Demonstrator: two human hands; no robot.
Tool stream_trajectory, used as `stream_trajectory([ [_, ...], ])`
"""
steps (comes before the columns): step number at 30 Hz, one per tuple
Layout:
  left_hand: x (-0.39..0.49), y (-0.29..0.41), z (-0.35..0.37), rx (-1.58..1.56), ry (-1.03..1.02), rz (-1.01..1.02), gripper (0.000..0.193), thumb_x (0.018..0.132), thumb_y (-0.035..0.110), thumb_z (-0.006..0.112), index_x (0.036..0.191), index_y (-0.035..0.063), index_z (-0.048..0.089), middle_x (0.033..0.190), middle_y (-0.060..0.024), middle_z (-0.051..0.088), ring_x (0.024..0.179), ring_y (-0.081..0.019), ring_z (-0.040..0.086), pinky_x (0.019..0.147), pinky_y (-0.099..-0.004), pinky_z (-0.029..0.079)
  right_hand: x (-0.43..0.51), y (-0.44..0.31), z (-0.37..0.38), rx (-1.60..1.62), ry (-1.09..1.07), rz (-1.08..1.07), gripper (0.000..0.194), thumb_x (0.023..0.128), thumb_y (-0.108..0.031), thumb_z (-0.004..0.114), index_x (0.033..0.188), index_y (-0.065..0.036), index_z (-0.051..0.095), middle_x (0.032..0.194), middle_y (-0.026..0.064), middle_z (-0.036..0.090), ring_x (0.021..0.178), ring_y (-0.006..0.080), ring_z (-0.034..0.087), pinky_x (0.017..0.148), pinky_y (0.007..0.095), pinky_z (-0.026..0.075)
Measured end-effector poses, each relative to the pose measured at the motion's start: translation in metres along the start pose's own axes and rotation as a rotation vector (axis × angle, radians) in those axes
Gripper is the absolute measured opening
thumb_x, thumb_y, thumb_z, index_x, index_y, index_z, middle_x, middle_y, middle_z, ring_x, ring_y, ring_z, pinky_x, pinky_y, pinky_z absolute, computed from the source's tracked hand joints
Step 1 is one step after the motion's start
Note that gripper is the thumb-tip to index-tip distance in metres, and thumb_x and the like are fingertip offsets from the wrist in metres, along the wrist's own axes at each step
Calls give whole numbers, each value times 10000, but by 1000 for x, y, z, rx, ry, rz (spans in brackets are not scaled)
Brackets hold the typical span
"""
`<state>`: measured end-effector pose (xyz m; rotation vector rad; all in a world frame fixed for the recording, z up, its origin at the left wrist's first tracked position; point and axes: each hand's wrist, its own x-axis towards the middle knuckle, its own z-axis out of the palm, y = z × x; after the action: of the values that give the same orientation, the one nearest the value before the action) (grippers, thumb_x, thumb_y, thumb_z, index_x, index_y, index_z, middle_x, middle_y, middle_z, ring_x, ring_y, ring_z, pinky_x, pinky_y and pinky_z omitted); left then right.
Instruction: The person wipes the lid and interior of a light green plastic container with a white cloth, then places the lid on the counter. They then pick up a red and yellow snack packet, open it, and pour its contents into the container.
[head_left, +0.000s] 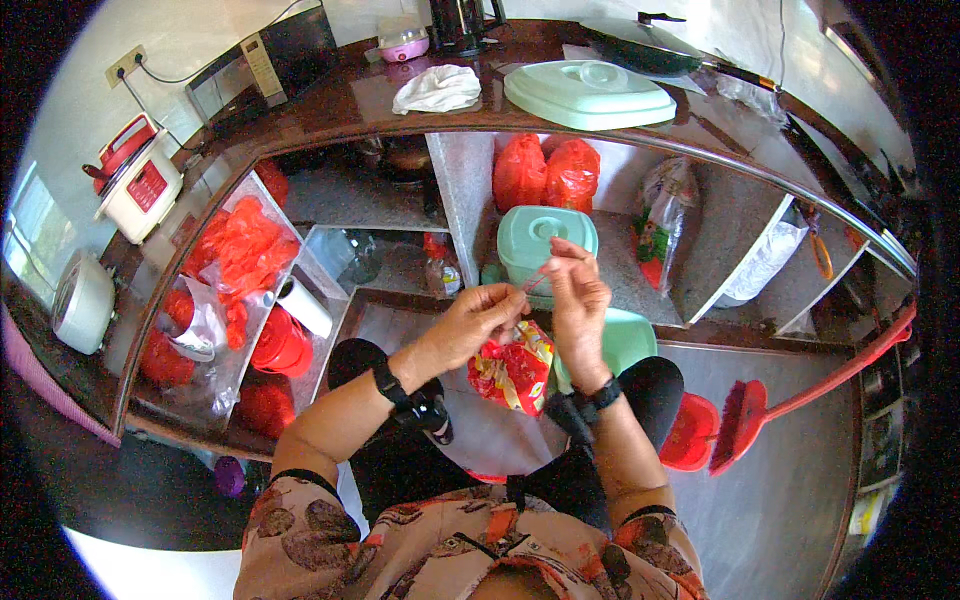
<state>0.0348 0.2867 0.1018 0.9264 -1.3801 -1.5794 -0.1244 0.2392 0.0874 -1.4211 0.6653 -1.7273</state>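
My left hand (487, 315) is pinched around one end of a thin reddish band or string (535, 283). The other end runs to the fingertips of my right hand (579, 296), held a little higher and to the right. Just below my left hand is a red and gold printed plastic bag (517, 375); whether my fingers also hold its top is hidden. Behind the hands, a pale green lidded plastic container (547, 232) stands in the cabinet. Another pale green piece, a tub or lid (628, 337), sits low behind my right wrist.
Red plastic bags (251, 240) crowd the left shelf, near a red bucket (281, 349). Two more red bags (546, 174) stand behind the container. A large green lid (592, 94) and a pan (645, 49) rest on the countertop. A red broom (750, 424) leans at right.
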Motion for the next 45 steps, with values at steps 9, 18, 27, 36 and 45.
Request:
stream_trajectory([
  [9,36,151,-140,979,585,573,170,918,43,554,1016,25,692,792,-34,667,625,-93,602,567,-255,509,-28,52,-48,175,-142,563,347,985,-355,569,1130,-49,645,1159,118,659,1014,194,635,897,339,488],
  [18,107,236,-322,1104,1025,456,341,920,199,630,1227,50,648,1092,-110,713,791,-166,727,710,-302,553,-61,152,-107,-36,-80,739,344,948,-317,608,1124,-25,648,957,91,705,745,156,653,672,279,502],
  [27,60,122,-269,1028,1118,682,234,921,228,649,1080,69,717,1050,-85,721,751,-191,703,753,-331,546,-66,156,-108,41,10,653,239,966,-242,611,897,-17,651,770,-15,593,680,88,510,591,273,432],
  [36,42,-118,-108,1326,175,83,938,789,424,767,1491,3,309,1444,-239,440,1309,-332,469,1087,-404,385,-83,192,-112,-751,-221,551,256,900,-202,638,1073,-24,698,987,128,724,870,212,702,724,336,547],
  [45,51,-177,-92,1027,-34,185,326,781,-41,609,1090,49,665,1071,-109,690,1041,-297,644,926,-363,505,-128,198,-81,-861,-507,344,418,802,-125,645,1213,-53,616,1174,223,609,1061,393,612,875,454,525],
])
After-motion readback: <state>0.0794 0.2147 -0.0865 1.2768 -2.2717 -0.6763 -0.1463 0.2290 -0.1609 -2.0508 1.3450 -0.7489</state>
